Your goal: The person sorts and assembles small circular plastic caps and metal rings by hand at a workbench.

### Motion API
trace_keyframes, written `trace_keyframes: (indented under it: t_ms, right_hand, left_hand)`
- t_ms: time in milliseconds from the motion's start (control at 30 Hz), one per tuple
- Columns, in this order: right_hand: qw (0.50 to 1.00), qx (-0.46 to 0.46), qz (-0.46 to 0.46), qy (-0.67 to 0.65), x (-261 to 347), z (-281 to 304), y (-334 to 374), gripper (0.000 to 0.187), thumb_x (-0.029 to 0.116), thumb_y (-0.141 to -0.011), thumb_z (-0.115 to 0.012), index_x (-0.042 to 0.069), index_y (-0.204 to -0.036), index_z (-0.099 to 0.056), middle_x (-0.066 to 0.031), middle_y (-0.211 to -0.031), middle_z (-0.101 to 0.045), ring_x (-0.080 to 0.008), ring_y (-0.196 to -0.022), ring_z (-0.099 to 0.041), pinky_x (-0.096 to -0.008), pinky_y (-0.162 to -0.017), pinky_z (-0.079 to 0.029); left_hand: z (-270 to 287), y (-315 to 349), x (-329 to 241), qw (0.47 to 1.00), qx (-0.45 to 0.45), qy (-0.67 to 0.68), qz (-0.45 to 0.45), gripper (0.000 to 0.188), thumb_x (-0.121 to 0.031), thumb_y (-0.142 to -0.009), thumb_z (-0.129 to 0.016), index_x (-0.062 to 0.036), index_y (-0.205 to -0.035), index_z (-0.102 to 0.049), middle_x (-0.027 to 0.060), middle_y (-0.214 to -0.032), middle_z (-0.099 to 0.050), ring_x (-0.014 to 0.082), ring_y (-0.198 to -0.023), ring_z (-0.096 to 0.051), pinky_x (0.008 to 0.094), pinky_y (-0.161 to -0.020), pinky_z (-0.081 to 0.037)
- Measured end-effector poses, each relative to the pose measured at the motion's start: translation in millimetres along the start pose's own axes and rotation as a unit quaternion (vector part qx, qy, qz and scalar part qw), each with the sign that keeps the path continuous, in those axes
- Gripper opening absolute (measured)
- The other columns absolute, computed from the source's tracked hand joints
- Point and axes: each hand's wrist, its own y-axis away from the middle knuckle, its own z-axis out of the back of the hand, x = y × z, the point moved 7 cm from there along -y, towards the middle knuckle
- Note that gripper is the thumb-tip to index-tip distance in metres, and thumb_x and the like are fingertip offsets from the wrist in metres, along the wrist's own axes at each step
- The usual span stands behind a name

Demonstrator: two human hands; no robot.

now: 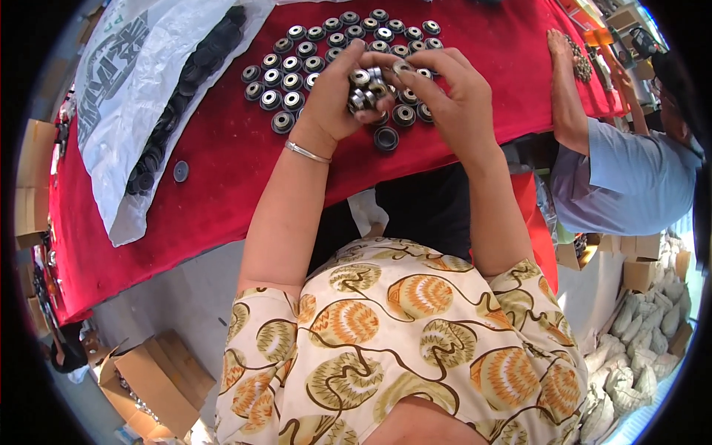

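Note:
My left hand (326, 100) is cupped around a handful of small shiny metal bearings (363, 98). Between the thumb and fingers of my right hand (461, 96) is a single metal bearing (401, 67), just beside the handful. Under and beyond both hands, several black round wheels (293, 101) with metal centres lie spread on the red tablecloth (222, 159). Nearest to me among them is a black wheel (386, 139) whose middle looks dark, with no shiny metal showing. My hands cover part of the group.
On the left, a white plastic bag (111, 141) lies open with many black wheels (189, 81) in it. One loose black wheel (181, 171) rests beside it. A co-worker in a blue shirt (623, 178) reaches over the table's right end. Cardboard boxes (159, 378) stand on the floor.

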Motion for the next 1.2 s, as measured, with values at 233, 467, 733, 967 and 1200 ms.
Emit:
trace_keyframes:
  t_ms: [233, 467, 733, 967, 1200]
  right_hand:
    - [0.988, 0.065, 0.079, 0.113, -4, -20, 64, 0.022, 0.015, -0.074, -0.072, 0.009, -0.093, -0.066, -0.0077, -0.110, -0.061, -0.0295, -0.118, -0.051, -0.0445, -0.099, -0.034]
    - [0.980, 0.058, 0.072, 0.176, -9, -35, 75, 0.021, 0.019, -0.075, -0.072, 0.012, -0.094, -0.067, -0.0069, -0.114, -0.059, -0.0291, -0.123, -0.046, -0.0473, -0.102, -0.029]
    - [0.968, 0.030, 0.096, 0.229, -5, -33, 83, 0.024, 0.018, -0.077, -0.070, 0.013, -0.100, -0.068, -0.0050, -0.116, -0.059, -0.0281, -0.123, -0.046, -0.0468, -0.103, -0.028]
    - [0.964, 0.078, 0.124, 0.222, 6, -31, 92, 0.032, 0.013, -0.078, -0.067, 0.008, -0.109, -0.063, -0.0047, -0.119, -0.058, -0.0241, -0.122, -0.048, -0.0462, -0.105, -0.027]
    - [0.950, 0.110, 0.151, 0.250, 5, -38, 98, 0.032, 0.007, -0.078, -0.059, 0.008, -0.109, -0.064, -0.0040, -0.118, -0.060, -0.0221, -0.120, -0.051, -0.0473, -0.105, -0.028]
  left_hand:
    - [15, -3, -19, 0.993, 0.021, 0.076, -0.088, 0.058, -0.043, -0.100, -0.031, 0.0081, -0.118, -0.052, 0.0144, -0.093, -0.060, 0.0153, -0.067, -0.053, 0.0163, -0.038, -0.038]
    - [20, -1, -17, 0.990, -0.006, 0.106, -0.090, 0.056, -0.043, -0.099, -0.030, 0.0054, -0.106, -0.057, 0.0155, -0.086, -0.062, 0.0185, -0.064, -0.056, 0.0190, -0.037, -0.037]
    - [16, 0, -17, 0.991, 0.009, 0.094, -0.092, 0.056, -0.043, -0.100, -0.031, 0.0062, -0.111, -0.055, 0.0147, -0.090, -0.061, 0.0176, -0.065, -0.055, 0.0182, -0.038, -0.038]
    - [15, -2, -17, 0.990, 0.009, 0.107, -0.093, 0.055, -0.043, -0.099, -0.031, 0.0046, -0.106, -0.057, 0.0153, -0.086, -0.062, 0.0175, -0.063, -0.058, 0.0190, -0.037, -0.038]
    - [12, 0, -20, 0.990, 0.005, 0.103, -0.096, 0.055, -0.043, -0.100, -0.029, 0.0047, -0.106, -0.057, 0.0150, -0.086, -0.062, 0.0178, -0.063, -0.057, 0.0191, -0.037, -0.037]
